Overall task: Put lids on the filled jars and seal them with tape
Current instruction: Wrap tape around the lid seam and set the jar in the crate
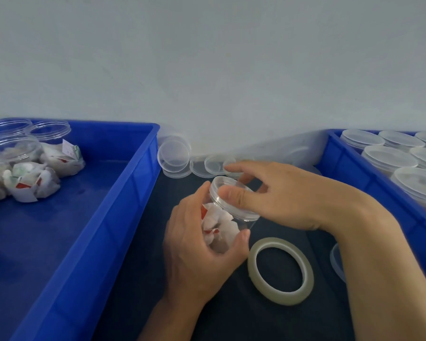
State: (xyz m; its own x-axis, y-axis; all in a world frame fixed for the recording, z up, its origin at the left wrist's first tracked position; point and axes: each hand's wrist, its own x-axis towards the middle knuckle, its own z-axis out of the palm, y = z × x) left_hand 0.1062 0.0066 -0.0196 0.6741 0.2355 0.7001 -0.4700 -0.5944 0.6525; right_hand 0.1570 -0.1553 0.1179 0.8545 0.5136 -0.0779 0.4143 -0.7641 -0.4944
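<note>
i saw the left hand [197, 244] curled around a clear plastic jar [225, 225] packed with white-and-red sachets, tilted above the dark mat [138, 279]. the right hand [276, 195] pinched the jar's transparent round lid [231, 195] between thumb and fingers. a glossy tape roll [280, 273] lay flat just beside the left thumb, between two blue crates [89, 242].

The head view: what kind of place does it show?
Probably a small packing workstation: two blue crates, one with capped jars, spare lids by the wall, and a tape roll beside the jar being closed.
</note>
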